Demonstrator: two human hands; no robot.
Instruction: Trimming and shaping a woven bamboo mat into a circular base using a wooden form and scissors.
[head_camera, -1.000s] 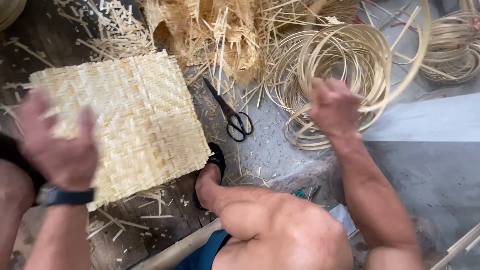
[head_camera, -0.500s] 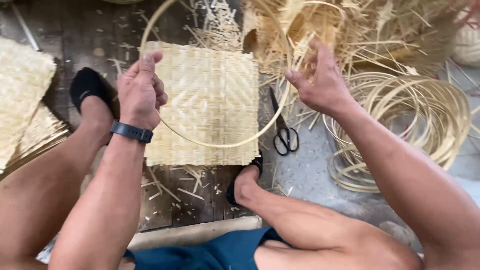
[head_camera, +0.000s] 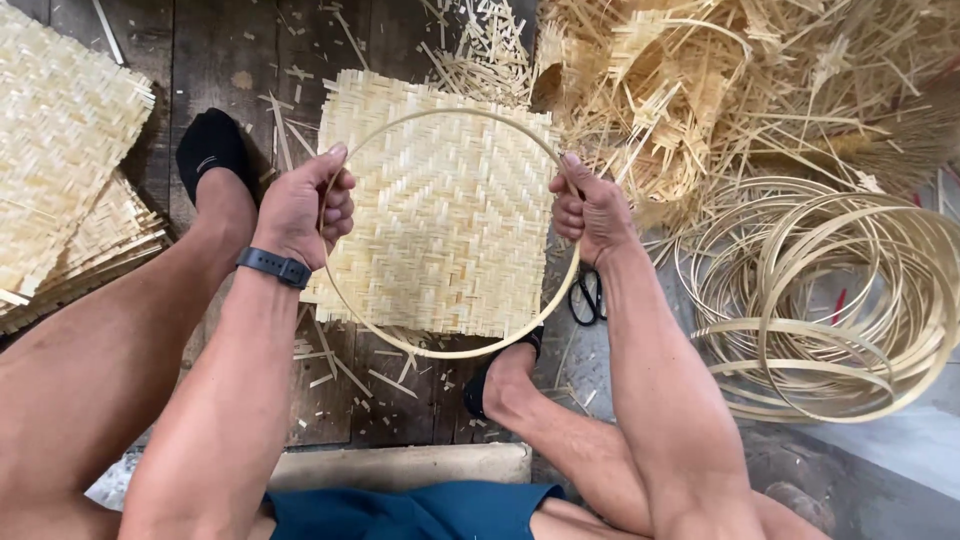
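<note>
Gripping a bamboo hoop (head_camera: 450, 352), both hands' grip (head_camera: 300, 208) (head_camera: 592, 210) above woven mat (head_camera: 440, 220), plank floor (head_camera: 230, 60).

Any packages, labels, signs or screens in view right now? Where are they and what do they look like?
No packages, labels or signs.
Wrist device: on the left hand's wrist, a dark band; I cannot tell whether it has a screen.
</note>
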